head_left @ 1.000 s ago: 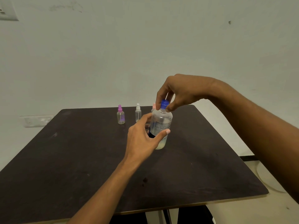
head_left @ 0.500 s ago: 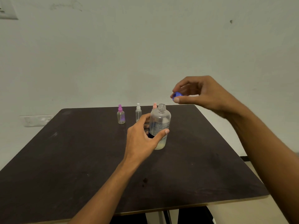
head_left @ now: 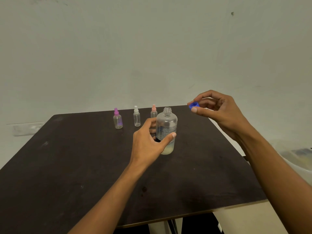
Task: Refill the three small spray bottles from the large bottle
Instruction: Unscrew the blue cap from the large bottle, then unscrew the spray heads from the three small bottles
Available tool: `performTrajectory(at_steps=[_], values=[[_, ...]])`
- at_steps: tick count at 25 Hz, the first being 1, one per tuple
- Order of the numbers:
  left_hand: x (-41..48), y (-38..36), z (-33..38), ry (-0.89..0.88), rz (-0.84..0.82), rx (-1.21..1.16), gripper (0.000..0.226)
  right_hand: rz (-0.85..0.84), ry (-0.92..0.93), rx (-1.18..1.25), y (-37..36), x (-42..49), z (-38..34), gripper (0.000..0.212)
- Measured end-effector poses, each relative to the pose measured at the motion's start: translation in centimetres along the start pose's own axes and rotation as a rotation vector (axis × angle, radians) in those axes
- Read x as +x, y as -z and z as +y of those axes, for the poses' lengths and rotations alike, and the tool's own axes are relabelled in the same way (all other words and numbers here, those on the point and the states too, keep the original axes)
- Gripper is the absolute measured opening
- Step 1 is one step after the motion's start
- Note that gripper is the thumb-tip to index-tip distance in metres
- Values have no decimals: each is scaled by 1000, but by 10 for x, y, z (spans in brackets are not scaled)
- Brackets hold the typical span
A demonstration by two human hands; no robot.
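large bottle (head_left: 166, 130) clear, uncapped, little pale liquid, upright in left hand (head_left: 148, 141) | right hand (head_left: 219, 110) fingers pinch blue cap (head_left: 193, 105) | cap carried further right since earlier

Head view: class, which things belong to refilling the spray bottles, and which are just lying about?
Job: large clear plastic bottle in left hand; blue plastic cap in right hand; small clear purple-topped spray bottle; white-topped spray bottle; pink-topped spray bottle.
Lying about: white wall socket plate; pale plastic tub at right.
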State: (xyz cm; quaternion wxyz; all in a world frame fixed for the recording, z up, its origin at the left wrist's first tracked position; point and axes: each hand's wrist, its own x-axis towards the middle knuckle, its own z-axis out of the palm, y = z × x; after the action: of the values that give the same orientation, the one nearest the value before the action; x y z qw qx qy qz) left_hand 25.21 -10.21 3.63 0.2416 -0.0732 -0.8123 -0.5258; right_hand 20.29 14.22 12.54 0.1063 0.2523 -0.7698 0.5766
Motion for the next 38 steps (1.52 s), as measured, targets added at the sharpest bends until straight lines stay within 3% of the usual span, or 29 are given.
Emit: performTrajectory(at_steps=[10, 18, 34, 38], values=[[35, -71, -22, 58, -64, -23, 61, 157, -134, -47, 22, 15, 97, 35], [55, -122, -40, 59, -102, -42, 66, 163, -309, -459, 33, 24, 187, 35], [62, -137, -51, 85, -163, -27, 74, 91, -354, -608, 28, 19, 219, 41], [60, -131, -51, 80, -222, -16, 85, 82, -370, -619, 28, 19, 216, 46]])
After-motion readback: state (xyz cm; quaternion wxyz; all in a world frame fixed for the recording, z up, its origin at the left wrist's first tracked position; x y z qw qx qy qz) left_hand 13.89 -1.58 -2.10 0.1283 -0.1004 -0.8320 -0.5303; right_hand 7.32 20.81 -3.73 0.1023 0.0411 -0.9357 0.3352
